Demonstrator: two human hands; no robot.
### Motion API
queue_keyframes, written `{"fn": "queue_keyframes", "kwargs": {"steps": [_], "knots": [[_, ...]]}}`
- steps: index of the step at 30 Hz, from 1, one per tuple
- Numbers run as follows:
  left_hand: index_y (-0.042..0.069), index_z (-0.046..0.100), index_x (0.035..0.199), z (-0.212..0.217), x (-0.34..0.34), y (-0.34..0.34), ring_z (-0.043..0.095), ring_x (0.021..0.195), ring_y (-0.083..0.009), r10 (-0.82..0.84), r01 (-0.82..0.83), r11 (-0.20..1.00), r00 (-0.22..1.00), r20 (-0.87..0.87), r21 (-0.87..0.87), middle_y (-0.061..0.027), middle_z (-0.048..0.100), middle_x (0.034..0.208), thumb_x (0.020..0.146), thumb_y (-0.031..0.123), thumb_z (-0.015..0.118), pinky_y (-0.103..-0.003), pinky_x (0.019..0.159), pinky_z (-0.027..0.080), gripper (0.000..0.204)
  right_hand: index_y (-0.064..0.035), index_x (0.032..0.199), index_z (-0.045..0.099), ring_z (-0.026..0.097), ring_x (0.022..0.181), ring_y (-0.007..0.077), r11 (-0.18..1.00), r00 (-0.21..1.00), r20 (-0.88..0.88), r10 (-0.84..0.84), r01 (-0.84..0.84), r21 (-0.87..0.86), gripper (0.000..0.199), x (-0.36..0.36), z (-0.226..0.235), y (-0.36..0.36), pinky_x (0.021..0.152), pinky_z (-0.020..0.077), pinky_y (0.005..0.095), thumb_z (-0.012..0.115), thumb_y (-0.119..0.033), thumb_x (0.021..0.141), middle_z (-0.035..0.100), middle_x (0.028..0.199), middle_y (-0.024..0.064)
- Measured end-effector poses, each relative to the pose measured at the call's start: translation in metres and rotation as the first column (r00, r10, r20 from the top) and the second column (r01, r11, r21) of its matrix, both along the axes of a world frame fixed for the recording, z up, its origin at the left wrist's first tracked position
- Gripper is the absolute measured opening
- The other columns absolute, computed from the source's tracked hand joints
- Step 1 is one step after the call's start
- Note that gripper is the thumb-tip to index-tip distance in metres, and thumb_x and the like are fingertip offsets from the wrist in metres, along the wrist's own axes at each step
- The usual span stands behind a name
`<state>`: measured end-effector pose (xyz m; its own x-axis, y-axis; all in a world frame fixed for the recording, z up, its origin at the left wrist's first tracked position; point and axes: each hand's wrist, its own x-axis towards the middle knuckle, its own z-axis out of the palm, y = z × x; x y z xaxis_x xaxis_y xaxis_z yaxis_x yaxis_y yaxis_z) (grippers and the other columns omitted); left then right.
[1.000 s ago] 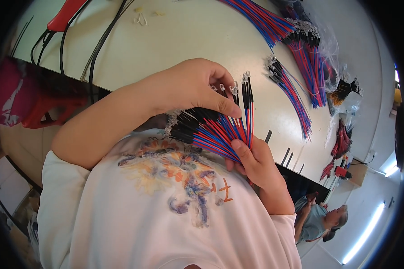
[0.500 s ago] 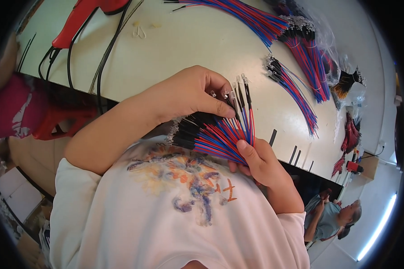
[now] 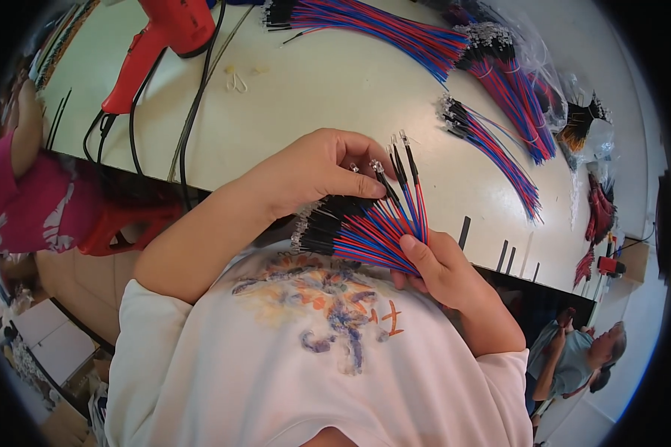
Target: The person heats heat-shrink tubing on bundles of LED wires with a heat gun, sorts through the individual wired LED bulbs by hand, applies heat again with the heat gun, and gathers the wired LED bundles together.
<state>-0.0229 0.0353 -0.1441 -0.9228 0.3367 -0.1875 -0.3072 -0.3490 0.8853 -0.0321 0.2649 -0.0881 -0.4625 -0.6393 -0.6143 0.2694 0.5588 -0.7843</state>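
Note:
My right hand (image 3: 446, 270) grips a fanned bundle of red and blue wires (image 3: 365, 231) with black sleeved ends, held against my white printed shirt. My left hand (image 3: 322, 168) reaches over the bundle and pinches the tip of one wire between thumb and fingers. Three wires with small clear tips (image 3: 401, 160) stick up from the bundle just right of my left fingers.
On the pale table (image 3: 306, 89) lie more red-and-blue wire bundles (image 3: 492, 138), a larger pile (image 3: 395, 30) at the back, and a red heat gun (image 3: 160, 37) with black cables. A person in pink sits at left (image 3: 22, 194); another person sits at lower right (image 3: 581, 357).
The view has tilted so more of the table's far side and the heat gun show. My left fingers stay pinched on the wire tips; my right hand keeps its grip.

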Motion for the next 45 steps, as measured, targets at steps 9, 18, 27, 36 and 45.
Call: {"fn": "queue_keyframes", "kwargs": {"steps": [9, 18, 27, 36, 45], "knots": [[0.002, 0.067, 0.09, 0.001, 0.002, 0.002, 0.058, 0.075, -0.0077, 0.047, -0.053, 0.997, 0.994, -0.099, -0.062, -0.0012, 0.065, 0.08, 0.077, 0.009, 0.076, -0.021, 0.07, 0.046, 0.017, -0.0004, 0.107, 0.058, 0.039, 0.048, 0.0035, 1.0, 0.998, -0.057, -0.018, 0.019, 0.017, 0.037, 0.001, 0.002, -0.001, 0.045, 0.031, 0.0196, 0.035, -0.029, 0.103, 0.06, 0.067, 0.0009], [0.002, 0.069, 0.08, 0.003, 0.002, 0.003, 0.057, 0.068, -0.0071, 0.044, -0.051, 0.995, 0.996, -0.075, -0.091, -0.0012, 0.065, 0.072, 0.074, 0.013, 0.079, -0.021, 0.066, 0.045, 0.016, 0.0001, 0.101, 0.058, 0.038, 0.047, 0.0031, 0.999, 0.999, 0.031, 0.01, -0.011, 0.04, 0.039, 0.0, 0.007, -0.004, 0.043, 0.0302, 0.0196, 0.035, -0.031, 0.103, 0.059, 0.066, 0.0004], [0.002, 0.068, 0.088, 0.0, 0.003, 0.001, 0.057, 0.072, -0.0079, 0.098, -0.1, 0.992, 0.994, -0.039, -0.073, -0.0028, 0.065, 0.079, 0.077, 0.016, 0.078, -0.023, 0.07, 0.046, 0.021, 0.0003, 0.1, 0.058, 0.038, 0.047, 0.003, 0.999, 1.0, 0.024, 0.011, -0.012, 0.047, 0.041, 0.0, 0.007, -0.004, 0.042, 0.0293, 0.0194, 0.035, -0.033, 0.103, 0.06, 0.066, 0.001], [0.003, 0.067, 0.083, 0.008, -0.003, 0.003, 0.055, 0.07, -0.0068, -0.033, 0.033, 0.999, 0.999, 0.01, -0.028, -0.0002, 0.063, 0.075, 0.075, 0.024, 0.081, -0.022, 0.068, 0.044, 0.027, -0.0008, 0.102, 0.059, 0.038, 0.049, 0.003, 0.994, 0.995, -0.043, 0.087, -0.084, 0.064, 0.042, 0.001, 0.003, -0.004, 0.045, 0.0309, 0.0197, 0.036, -0.036, 0.103, 0.059, 0.066, 0.0001], [0.004, 0.067, 0.075, -0.006, -0.001, 0.002, 0.051, 0.065, -0.0057, 0.061, -0.062, 0.995, 0.998, -0.011, -0.072, 0.0018, 0.061, 0.069, 0.074, 0.024, 0.081, -0.022, 0.062, 0.039, 0.024, -0.0013, 0.104, 0.058, 0.041, 0.053, 0.0051, 0.989, 0.995, -0.009, 0.095, -0.093, 0.112, 0.038, -0.003, 0.009, -0.006, 0.049, 0.0348, 0.022, 0.037, -0.033, 0.103, 0.057, 0.067, 0.0003]]}}
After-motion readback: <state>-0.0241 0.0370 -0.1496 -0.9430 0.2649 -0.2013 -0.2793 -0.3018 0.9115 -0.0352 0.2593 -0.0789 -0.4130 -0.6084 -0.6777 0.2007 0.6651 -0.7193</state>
